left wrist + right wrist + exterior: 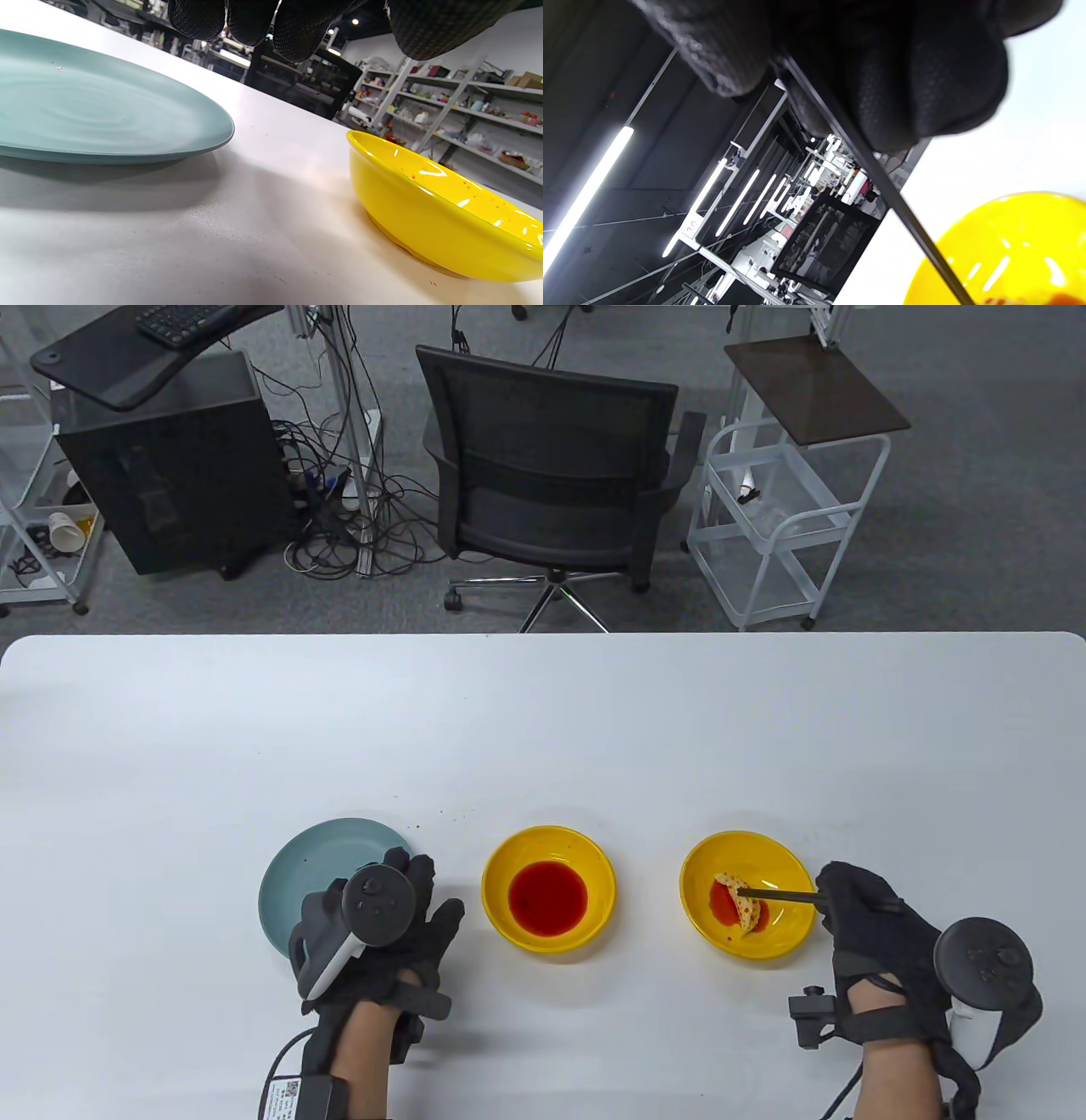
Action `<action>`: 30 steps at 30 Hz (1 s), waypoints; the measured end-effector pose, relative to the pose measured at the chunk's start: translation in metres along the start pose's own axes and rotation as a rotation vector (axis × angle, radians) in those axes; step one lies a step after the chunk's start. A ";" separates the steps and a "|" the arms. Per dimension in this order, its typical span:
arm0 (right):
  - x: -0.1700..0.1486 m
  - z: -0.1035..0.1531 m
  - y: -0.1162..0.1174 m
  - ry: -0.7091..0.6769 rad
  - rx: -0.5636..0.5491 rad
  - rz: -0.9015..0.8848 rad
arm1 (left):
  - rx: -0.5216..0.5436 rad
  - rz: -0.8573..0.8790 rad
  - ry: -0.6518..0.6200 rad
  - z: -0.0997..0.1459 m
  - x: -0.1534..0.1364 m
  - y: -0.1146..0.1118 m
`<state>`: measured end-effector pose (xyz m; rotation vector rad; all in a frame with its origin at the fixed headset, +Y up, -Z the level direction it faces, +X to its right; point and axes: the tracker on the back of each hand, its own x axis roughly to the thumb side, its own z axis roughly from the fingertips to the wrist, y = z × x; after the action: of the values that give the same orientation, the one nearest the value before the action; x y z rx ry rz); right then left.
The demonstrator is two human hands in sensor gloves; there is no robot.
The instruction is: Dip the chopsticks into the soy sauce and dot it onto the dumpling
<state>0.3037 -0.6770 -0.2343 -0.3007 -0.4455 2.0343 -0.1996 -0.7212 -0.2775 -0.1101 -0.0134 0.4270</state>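
Observation:
My right hand (857,912) grips dark chopsticks (776,893) whose tips reach left into the right yellow bowl (785,937) and touch a pale dumpling (738,903) spotted with red sauce, lying in a small red puddle. The middle yellow bowl (501,916) holds red-brown soy sauce (548,898). In the right wrist view the chopsticks (882,190) run down from my gloved fingers (925,84) toward that bowl's rim (1009,237). My left hand (382,933) rests flat and empty on the table, partly over the blue-green plate (297,874), fingers spread.
The left wrist view shows the empty blue-green plate (97,114) to the left and the sauce bowl's outer wall (415,220) to the right. A black office chair (551,475) and a white cart (780,517) stand beyond the table's far edge.

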 end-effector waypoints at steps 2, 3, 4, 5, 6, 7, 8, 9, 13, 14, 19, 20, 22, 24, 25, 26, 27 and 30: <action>-0.001 0.000 -0.002 0.014 -0.004 -0.005 | 0.001 0.001 -0.001 0.000 0.000 0.000; -0.001 0.000 -0.003 0.019 -0.004 -0.003 | 0.001 0.000 -0.001 0.000 0.000 0.000; -0.002 0.000 -0.003 0.020 -0.004 0.000 | -0.001 -0.001 -0.002 0.000 0.000 0.000; -0.002 0.000 -0.003 0.019 -0.005 -0.004 | -0.002 -0.001 -0.002 0.000 0.000 0.000; -0.001 0.000 -0.003 0.015 -0.006 -0.009 | -0.004 -0.001 -0.002 0.000 0.000 0.000; 0.000 0.000 -0.003 0.007 -0.008 -0.009 | -0.003 -0.001 -0.002 0.000 0.000 0.000; 0.001 0.001 -0.003 -0.002 -0.008 -0.008 | -0.004 -0.001 -0.002 0.000 0.000 0.000; 0.002 0.001 -0.003 -0.012 -0.006 -0.014 | -0.004 0.001 -0.001 0.000 0.000 0.000; 0.004 0.002 0.000 -0.030 0.005 0.003 | -0.002 0.001 -0.002 0.000 0.000 0.000; 0.004 0.002 0.000 -0.023 0.004 0.019 | -0.003 0.001 -0.002 0.000 0.000 0.000; 0.003 0.002 -0.003 -0.015 -0.006 -0.011 | -0.003 0.004 -0.002 0.000 0.000 0.000; 0.003 0.002 -0.004 -0.018 -0.004 -0.023 | -0.005 0.004 -0.003 0.000 0.000 0.000; 0.004 0.003 -0.003 -0.040 -0.004 -0.047 | -0.007 0.002 -0.004 0.000 0.001 -0.001; 0.006 0.004 -0.001 -0.067 0.000 -0.062 | -0.006 -0.001 -0.005 0.000 0.001 -0.001; 0.009 0.005 0.001 -0.097 0.008 -0.077 | -0.005 0.000 -0.005 0.000 0.001 -0.001; 0.011 0.006 0.004 -0.136 0.022 -0.101 | -0.004 0.001 -0.005 0.000 0.001 -0.001; 0.015 0.007 0.008 -0.186 0.045 -0.134 | -0.003 0.001 -0.005 0.000 0.001 -0.001; 0.027 0.013 0.021 -0.302 0.107 -0.196 | 0.001 -0.001 -0.008 0.000 0.001 -0.001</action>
<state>0.2689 -0.6655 -0.2321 0.1145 -0.5276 1.9071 -0.1982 -0.7211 -0.2774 -0.1075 -0.0212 0.4267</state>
